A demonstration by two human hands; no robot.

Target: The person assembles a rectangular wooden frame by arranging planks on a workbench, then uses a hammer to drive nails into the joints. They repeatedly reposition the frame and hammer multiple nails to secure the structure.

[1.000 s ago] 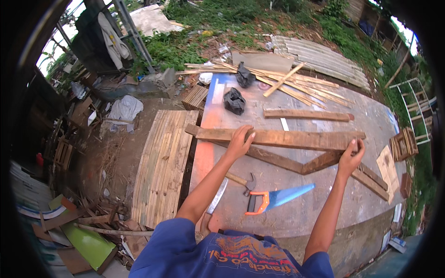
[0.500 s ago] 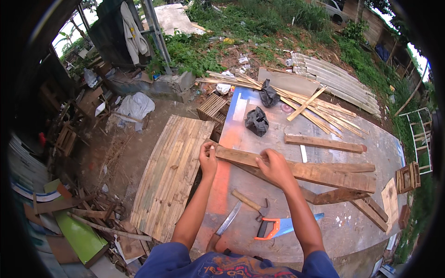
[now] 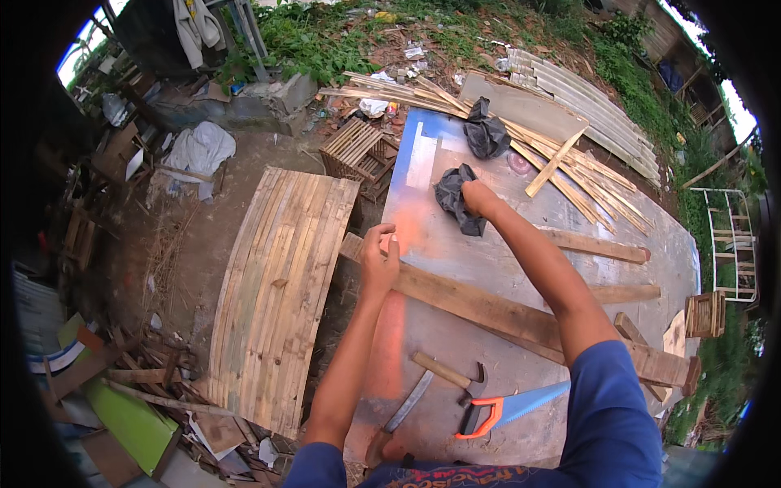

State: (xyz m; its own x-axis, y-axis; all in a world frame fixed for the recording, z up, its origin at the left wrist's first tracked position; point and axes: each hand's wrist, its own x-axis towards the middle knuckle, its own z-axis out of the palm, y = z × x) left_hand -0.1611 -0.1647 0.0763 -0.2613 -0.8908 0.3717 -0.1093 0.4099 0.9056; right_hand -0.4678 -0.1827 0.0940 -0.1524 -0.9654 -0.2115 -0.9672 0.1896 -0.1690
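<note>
Left hand (image 3: 380, 259) rests flat, fingers loosely spread, on the near end of a long rough-sawn plank (image 3: 496, 313) lying diagonally across the worn, paint-streaked table (image 3: 455, 244). Right hand (image 3: 478, 198) closes on a crumpled black bag (image 3: 452, 195) farther up the table. Hammer (image 3: 452, 377) and orange-handled saw (image 3: 508, 405) lie near.

Right hand's (image 3: 478, 198) fingertips — hidden in black bag (image 3: 454, 202).
</note>
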